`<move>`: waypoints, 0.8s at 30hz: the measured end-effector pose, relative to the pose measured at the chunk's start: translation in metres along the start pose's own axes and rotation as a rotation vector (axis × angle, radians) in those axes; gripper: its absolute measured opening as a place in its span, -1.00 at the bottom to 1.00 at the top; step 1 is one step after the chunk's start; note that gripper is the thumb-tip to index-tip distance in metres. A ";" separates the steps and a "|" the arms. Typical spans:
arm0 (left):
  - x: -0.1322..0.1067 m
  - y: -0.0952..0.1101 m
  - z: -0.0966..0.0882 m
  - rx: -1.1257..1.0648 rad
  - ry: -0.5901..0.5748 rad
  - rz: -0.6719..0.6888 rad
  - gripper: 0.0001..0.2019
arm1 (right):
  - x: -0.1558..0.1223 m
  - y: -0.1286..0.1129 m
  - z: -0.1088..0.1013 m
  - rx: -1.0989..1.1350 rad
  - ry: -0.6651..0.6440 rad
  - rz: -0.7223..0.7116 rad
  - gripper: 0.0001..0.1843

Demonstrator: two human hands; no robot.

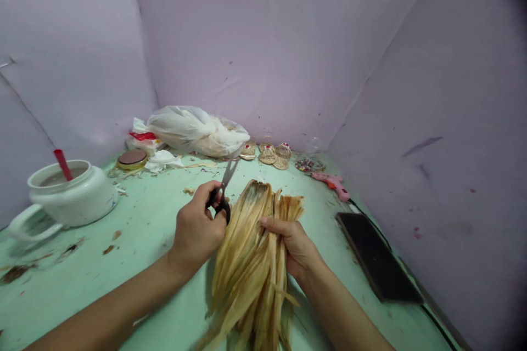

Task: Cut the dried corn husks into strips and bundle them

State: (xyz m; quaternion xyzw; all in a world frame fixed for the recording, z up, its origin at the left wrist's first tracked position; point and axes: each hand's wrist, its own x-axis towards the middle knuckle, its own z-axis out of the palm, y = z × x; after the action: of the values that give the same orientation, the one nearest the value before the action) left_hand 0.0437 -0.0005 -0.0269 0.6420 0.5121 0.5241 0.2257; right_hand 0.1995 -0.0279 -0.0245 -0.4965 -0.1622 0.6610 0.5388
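Note:
A pair of scissors [224, 189] with black handles is gripped in my left hand [200, 225], blades pointing up and away from me. Dried corn husks [247, 263], yellow-brown and layered, lie in a long bundle in front of me, their cut ends facing the back. My right hand [294, 244] is closed round the right side of this bundle, thumb on top; the other fingers are hidden beneath. The scissors' handles sit close beside the bundle's left edge.
At the back lies a white plastic bag [197, 131] beside small woven ornaments [274, 154] and a container of beads [308, 164]. To the right are a pink glue gun [332, 184] and a black phone [379, 258] with a cable. A white pot [74, 197] stands left.

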 end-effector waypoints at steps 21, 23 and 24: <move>0.054 -0.005 -0.036 -0.022 -0.100 -0.337 -0.62 | 0.010 -0.005 -0.007 -0.037 0.118 0.006 -0.89; 0.064 -0.019 -0.044 0.220 -0.010 -0.221 -0.66 | 0.009 -0.006 -0.007 -0.038 0.123 0.007 -0.90; 0.068 -0.025 -0.047 0.347 -0.011 -0.180 -0.69 | 0.008 -0.006 -0.007 -0.040 0.123 -0.001 -0.90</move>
State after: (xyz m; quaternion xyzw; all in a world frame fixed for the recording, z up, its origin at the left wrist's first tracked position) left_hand -0.0147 0.0581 -0.0007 0.6257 0.6489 0.4023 0.1601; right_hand 0.2098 -0.0209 -0.0269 -0.5466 -0.1423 0.6256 0.5382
